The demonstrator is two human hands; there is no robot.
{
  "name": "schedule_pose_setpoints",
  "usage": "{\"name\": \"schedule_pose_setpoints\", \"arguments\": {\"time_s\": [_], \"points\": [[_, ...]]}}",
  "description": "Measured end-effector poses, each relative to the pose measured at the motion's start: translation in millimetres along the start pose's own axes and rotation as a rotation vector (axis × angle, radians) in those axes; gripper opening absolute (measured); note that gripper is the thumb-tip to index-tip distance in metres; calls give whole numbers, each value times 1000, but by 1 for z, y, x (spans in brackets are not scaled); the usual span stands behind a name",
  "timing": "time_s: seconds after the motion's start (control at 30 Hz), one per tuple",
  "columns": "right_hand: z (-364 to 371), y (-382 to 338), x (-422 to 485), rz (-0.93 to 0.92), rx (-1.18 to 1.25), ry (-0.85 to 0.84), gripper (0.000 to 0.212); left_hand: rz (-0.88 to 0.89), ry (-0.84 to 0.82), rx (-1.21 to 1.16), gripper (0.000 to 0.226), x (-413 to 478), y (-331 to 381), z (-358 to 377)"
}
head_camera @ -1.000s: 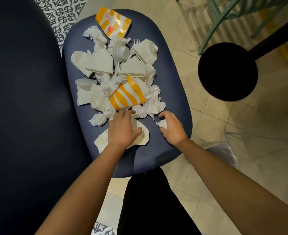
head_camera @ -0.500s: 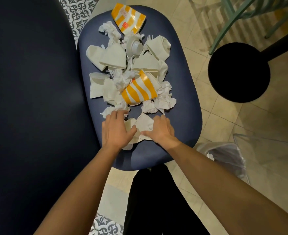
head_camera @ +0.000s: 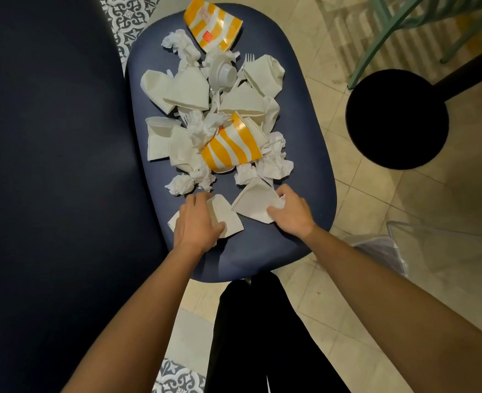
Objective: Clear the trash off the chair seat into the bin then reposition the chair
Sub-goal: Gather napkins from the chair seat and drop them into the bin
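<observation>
Two hands are seen at the near end of the chair seat point(head_camera: 313, 154), held apart from each other. The left hand point(head_camera: 197, 222) is curled over a flattened white cup point(head_camera: 230, 219) by the near-left edge, with the thumb laid across the paper. The right hand point(head_camera: 291, 211), toward the near-right edge, is closed on a corner of a folded white sheet point(head_camera: 252, 204), which is pinched between thumb and fingers. The bin point(head_camera: 381, 248), lined with clear plastic, is stood on the floor just beside the seat's near-right edge. Past the hands, crumpled tissues point(head_camera: 181, 184) are scattered, and a crushed orange-striped cup point(head_camera: 231, 148) is seen at the middle of the seat among more white paper. Farther on, a white plastic lid point(head_camera: 224, 70) and a plastic fork point(head_camera: 248, 59) are found, and a second orange-striped carton point(head_camera: 211, 26) is seen at the far edge.
</observation>
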State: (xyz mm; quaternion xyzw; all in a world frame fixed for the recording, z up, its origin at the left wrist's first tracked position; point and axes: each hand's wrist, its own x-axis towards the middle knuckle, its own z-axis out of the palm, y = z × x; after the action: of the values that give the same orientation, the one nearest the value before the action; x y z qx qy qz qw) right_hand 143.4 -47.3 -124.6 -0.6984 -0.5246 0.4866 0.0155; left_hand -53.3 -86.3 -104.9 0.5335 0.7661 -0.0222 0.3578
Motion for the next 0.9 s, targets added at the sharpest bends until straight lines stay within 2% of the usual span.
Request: {"name": "schedule_pose_setpoints", "arguments": {"time_s": [0.1, 0.23, 0.4, 0.63, 0.9], "points": [[-5, 1, 1, -1, 83, -9, 28, 7, -15, -16, 69, 2, 3, 4], [-6, 1, 1, -38, 66, 0, 19, 38, -13, -38, 68, 4, 7, 3], [-8, 4, -3, -32, 24, 82, 19, 40, 11, -136, 57, 6, 20, -8], [-31, 2, -12, 8, 80, 226, 22, 149, 141, -204, 45, 3, 44, -16], [-62, 31, -37, 99, 235, 351, 29, 194, 86, -244, 35, -1, 81, 1]]}}
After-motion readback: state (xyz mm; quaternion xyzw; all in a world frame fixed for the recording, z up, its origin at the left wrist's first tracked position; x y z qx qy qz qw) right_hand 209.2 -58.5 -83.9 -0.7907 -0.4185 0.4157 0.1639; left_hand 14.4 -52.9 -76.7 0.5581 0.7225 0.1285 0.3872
